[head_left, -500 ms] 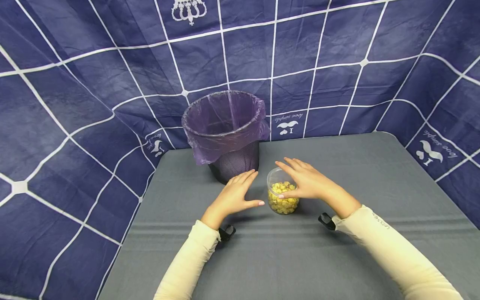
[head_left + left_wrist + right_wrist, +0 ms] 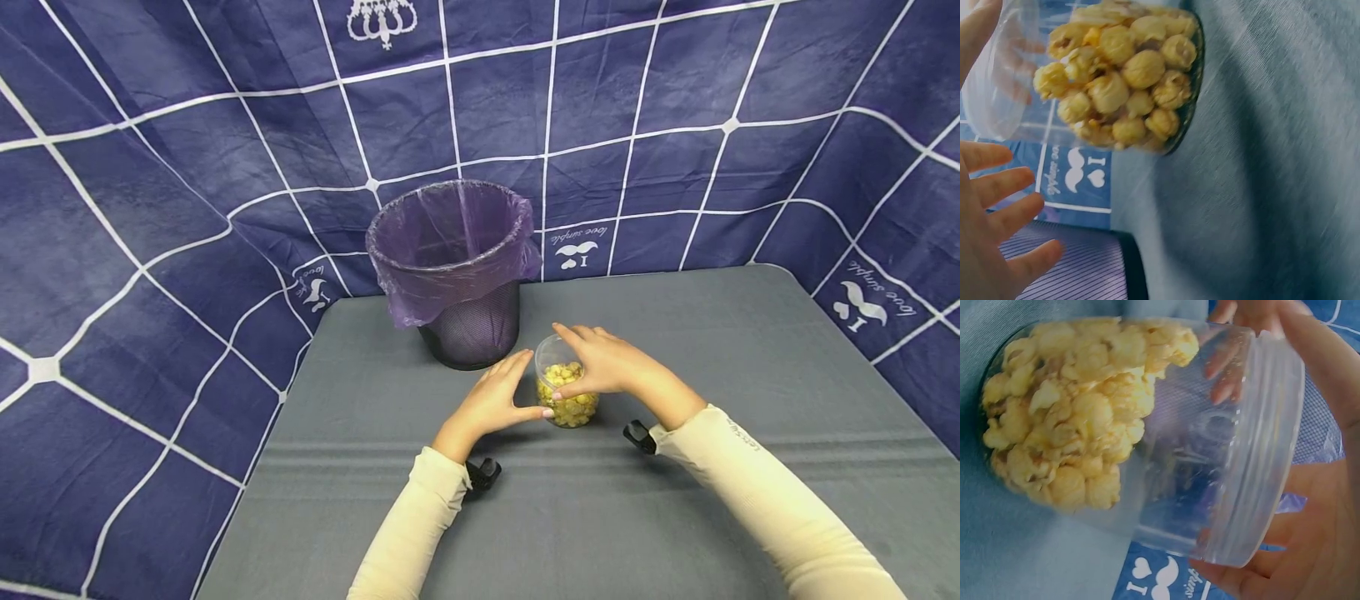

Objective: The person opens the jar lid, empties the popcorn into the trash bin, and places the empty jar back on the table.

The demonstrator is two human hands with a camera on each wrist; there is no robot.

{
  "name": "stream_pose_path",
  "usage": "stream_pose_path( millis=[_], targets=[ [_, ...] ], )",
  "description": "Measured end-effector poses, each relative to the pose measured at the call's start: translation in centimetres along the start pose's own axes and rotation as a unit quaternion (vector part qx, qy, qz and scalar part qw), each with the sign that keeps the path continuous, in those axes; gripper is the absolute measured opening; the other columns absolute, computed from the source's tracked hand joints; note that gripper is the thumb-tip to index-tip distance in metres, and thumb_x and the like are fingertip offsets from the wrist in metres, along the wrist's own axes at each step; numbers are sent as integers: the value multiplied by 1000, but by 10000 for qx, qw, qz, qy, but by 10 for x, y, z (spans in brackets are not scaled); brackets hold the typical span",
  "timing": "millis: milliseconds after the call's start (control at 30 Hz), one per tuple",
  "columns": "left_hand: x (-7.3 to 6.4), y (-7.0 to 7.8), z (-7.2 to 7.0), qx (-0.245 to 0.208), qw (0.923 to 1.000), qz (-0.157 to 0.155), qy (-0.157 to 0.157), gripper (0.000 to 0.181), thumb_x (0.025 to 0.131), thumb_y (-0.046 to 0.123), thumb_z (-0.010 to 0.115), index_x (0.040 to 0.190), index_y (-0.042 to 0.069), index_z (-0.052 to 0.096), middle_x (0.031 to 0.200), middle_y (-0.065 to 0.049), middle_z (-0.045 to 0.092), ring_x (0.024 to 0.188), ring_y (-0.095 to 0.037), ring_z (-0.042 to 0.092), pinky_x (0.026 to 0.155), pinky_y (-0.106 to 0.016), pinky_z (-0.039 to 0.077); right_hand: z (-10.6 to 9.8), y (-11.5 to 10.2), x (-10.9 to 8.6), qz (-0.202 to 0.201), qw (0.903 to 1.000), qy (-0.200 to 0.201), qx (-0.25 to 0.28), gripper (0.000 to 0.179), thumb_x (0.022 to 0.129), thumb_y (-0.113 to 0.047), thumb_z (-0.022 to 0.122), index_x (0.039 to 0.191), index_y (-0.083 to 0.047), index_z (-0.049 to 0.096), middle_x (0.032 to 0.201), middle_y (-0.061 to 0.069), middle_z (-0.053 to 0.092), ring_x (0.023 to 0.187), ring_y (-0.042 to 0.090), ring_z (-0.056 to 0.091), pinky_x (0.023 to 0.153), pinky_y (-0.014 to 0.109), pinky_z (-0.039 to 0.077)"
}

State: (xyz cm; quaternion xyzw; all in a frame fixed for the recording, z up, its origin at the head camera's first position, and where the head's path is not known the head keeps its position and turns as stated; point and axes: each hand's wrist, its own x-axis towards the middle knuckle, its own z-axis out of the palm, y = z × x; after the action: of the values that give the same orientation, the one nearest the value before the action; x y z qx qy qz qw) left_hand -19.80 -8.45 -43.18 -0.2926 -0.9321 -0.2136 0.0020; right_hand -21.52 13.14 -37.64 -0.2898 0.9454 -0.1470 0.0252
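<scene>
A clear round plastic jar (image 2: pixel 567 398), partly filled with yellow popcorn balls (image 2: pixel 1072 419), stands upright on the grey cloth. My right hand (image 2: pixel 611 367) comes from the right with thumb and fingers spread on either side of the rim. In the right wrist view a gap shows between the palm and the jar's rim (image 2: pixel 1263 450). From the left, my left hand (image 2: pixel 491 404) reaches to the jar, thumb tip right at its near side. Its fingers (image 2: pixel 1007 187) are straight and spread beside the jar in the left wrist view.
A black mesh bin (image 2: pixel 480 325) lined with a purple plastic bag (image 2: pixel 457 287) stands behind and left of the jar. Blue cloth with white lines (image 2: pixel 660 92) hangs around the back and sides. Grey cloth (image 2: pixel 570 517) covers the table.
My left hand has moved right, up to the jar. The right hand has shifted slightly left around the rim. The jar and the bin stay in place.
</scene>
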Motion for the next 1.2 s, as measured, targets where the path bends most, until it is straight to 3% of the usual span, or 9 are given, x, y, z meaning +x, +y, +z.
stream_pose_path(
  millis=[200, 467, 833, 967, 1200],
  targets=[
    [2, 4, 12, -57, 9999, -88, 99, 99, 69, 62, 62, 141, 6, 24, 141, -8, 32, 128, -20, 30, 101, -40, 26, -2, -3, 0, 39, 9999, 68, 96, 101, 60, -53, 72, 139, -6, 31, 121, 23, 45, 105, 39, 46, 84, 52, 40],
    [2, 11, 21, -68, 9948, 17, 1018, 108, 60, 63, 68, 142, 9, 21, 138, -9, 35, 123, -25, 37, 97, -41, 32, -3, 0, -8, -266, 9968, 435, 617, 100, 59, -45, 74, 138, -2, 29, 116, 22, 43, 105, 36, 46, 84, 49, 41],
    [4, 21, 28, 705, 9701, 326, 2300, 120, 47, 65, 74, 140, 8, 23, 132, -8, 36, 120, -23, 35, 97, -40, 29, -1, 1, -17, -355, 9872, 861, 1296, 95, 59, -43, 77, 133, -5, 32, 119, 22, 41, 100, 33, 49, 80, 47, 43],
    [5, 22, 29, 910, 9624, 368, 2532, 115, 48, 64, 74, 137, 8, 27, 130, -6, 39, 117, -23, 37, 96, -38, 30, 2, 0, -20, -275, 9849, 962, 1412, 95, 58, -42, 78, 134, -6, 32, 120, 21, 41, 100, 30, 48, 80, 46, 43],
    [4, 21, 26, 1187, 9533, 573, 2717, 107, 48, 59, 76, 133, 8, 35, 126, -7, 44, 112, -25, 41, 93, -39, 32, 10, 2, -23, -535, 9799, 1087, 1586, 98, 59, -43, 78, 135, -5, 30, 123, 20, 39, 101, 30, 48, 82, 46, 42]
  ],
)
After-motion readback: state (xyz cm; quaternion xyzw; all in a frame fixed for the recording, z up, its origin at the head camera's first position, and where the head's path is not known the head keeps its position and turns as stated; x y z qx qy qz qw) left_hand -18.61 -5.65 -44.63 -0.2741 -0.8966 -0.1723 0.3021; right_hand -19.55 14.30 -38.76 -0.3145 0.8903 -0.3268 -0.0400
